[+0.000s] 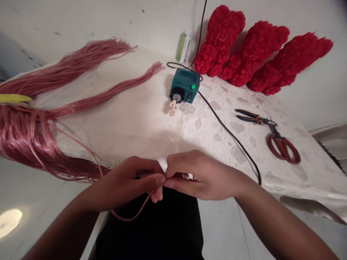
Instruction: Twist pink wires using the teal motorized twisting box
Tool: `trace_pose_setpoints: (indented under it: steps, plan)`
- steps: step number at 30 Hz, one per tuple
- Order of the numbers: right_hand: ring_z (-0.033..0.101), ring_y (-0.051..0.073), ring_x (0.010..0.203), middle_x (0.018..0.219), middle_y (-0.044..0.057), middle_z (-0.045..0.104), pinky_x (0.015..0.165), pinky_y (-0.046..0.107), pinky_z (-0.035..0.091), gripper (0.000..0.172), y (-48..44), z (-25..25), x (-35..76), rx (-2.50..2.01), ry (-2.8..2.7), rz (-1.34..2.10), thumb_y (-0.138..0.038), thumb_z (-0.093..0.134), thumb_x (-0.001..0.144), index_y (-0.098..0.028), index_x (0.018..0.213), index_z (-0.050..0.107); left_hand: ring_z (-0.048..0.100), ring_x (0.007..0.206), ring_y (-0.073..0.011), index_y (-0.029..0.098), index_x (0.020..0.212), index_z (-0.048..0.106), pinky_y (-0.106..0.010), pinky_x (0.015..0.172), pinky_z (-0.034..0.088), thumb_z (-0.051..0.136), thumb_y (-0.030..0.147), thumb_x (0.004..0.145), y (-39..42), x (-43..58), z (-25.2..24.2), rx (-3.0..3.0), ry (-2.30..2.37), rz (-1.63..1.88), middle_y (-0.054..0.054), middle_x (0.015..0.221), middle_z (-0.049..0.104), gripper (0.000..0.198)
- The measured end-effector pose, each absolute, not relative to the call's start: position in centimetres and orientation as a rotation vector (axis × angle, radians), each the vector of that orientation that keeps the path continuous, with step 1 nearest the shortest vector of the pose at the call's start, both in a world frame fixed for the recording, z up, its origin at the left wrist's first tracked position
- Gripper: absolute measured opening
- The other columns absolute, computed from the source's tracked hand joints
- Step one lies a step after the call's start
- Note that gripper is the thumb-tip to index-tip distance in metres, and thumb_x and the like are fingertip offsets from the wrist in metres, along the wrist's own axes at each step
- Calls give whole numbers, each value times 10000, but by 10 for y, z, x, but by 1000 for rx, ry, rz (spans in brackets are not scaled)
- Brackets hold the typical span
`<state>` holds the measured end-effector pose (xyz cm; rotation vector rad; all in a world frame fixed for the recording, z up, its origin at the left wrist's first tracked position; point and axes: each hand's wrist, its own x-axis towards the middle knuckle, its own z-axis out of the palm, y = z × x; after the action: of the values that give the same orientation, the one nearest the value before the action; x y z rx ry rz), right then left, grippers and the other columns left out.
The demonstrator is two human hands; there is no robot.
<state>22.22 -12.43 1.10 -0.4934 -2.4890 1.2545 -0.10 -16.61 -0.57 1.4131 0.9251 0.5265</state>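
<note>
My left hand and my right hand meet above my lap at the table's front edge, thumbs and fingertips pinched together. Between them is a thin, glossy pink cord, which loops down below my left hand. Its exact end is hidden by my fingers. Left of my hands a thick bundle of the same pink cords hangs over the table edge. One strand runs from the bundle towards my left wrist. Beyond my hands stands a small teal motor box with a pale clip on its front.
Several red ruffled pieces lean against the wall. Black-handled pliers and scissors with reddish-brown handles lie on the right of the patterned tablecloth. A black cable crosses it. A white-green box stands at the back.
</note>
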Motion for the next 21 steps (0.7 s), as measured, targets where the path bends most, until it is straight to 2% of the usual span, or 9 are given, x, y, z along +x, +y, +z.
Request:
trace_pose_setpoints:
  steps: [4,10,16,21]
  plan:
    - [522,92,677,760,-21,586,643,224,421,105,-127,8,223,-556,-2465,1198,-183,629,948,-168,850,665,711,668,-158,252,739,724,-220,663,536,669,293,873,-170,2,-9,1450,1062,604,12,679,744,150]
    - [520,79,646,710,-36,561,618,212,420,104,-129,4,225,-559,-2362,1269,-175,672,921,-157,819,680,714,628,-155,276,746,753,-214,645,548,695,265,843,-180,1,-13,1503,1111,612,21,666,759,113]
    - [524,85,668,761,-19,592,629,217,425,91,-128,8,228,-512,-2419,1379,-171,624,946,-155,866,665,702,618,-139,274,668,742,-209,655,523,599,249,912,-181,1,-8,1578,1036,420,37,648,744,284]
    - [522,93,678,755,-15,577,627,221,408,163,-115,12,224,-475,-2591,1612,-167,536,981,-156,835,609,657,572,-104,240,674,690,-193,583,438,599,256,929,-193,9,-17,1776,1095,411,59,625,719,271]
